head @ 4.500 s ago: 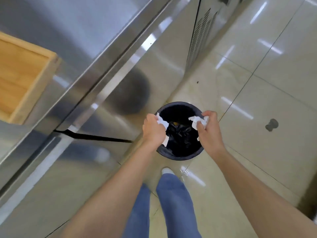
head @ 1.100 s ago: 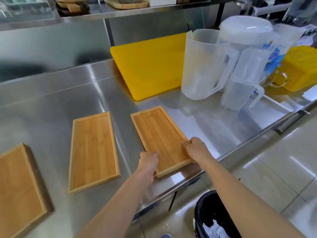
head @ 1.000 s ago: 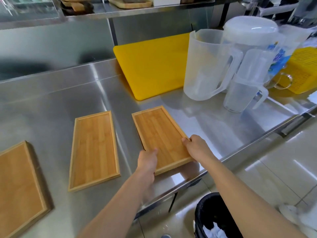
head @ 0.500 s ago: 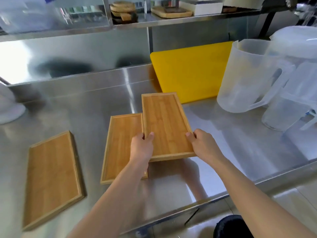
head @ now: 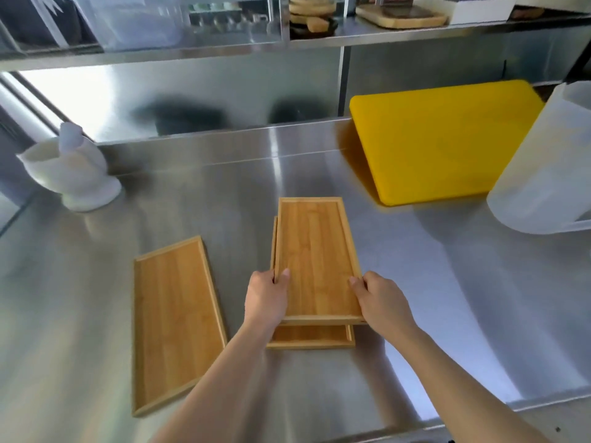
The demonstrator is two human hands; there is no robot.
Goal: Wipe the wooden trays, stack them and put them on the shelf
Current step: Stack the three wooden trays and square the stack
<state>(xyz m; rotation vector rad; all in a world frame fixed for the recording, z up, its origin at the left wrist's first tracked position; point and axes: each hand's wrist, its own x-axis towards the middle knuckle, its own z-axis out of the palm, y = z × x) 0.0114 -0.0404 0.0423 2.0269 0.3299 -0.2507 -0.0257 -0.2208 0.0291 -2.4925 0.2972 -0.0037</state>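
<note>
- The upper wooden tray [head: 315,260] is held near its close end by both hands and sits over a second tray [head: 308,338], set a little farther back, so the lower one's near end and a sliver of its left rim peek out.
- The left hand [head: 267,298] clamps the upper tray's left rim, thumb on top and fingers curled under; the right hand [head: 382,297] grips the right rim the same way.
- Whether the upper tray already rests on the lower one or hangs just above it is hard to tell from here.
- A third tray [head: 174,321] lies flat just to the left, apart from the pair.
- All this is on a stainless steel counter [head: 447,298], shiny and streaked with glare.
- A yellow cutting board [head: 444,139] leans at the back right, tilted against the steel wall.
- A translucent plastic jug [head: 547,167] stands at the right, cut off by the edge of view.
- A white plastic holder [head: 68,174] stands far left, blurred; what sticks out of it is unclear.
- The steel shelf [head: 319,43] above carries round wooden boards [head: 308,11] and a flat wooden board [head: 401,16], all cropped along the top.
</note>
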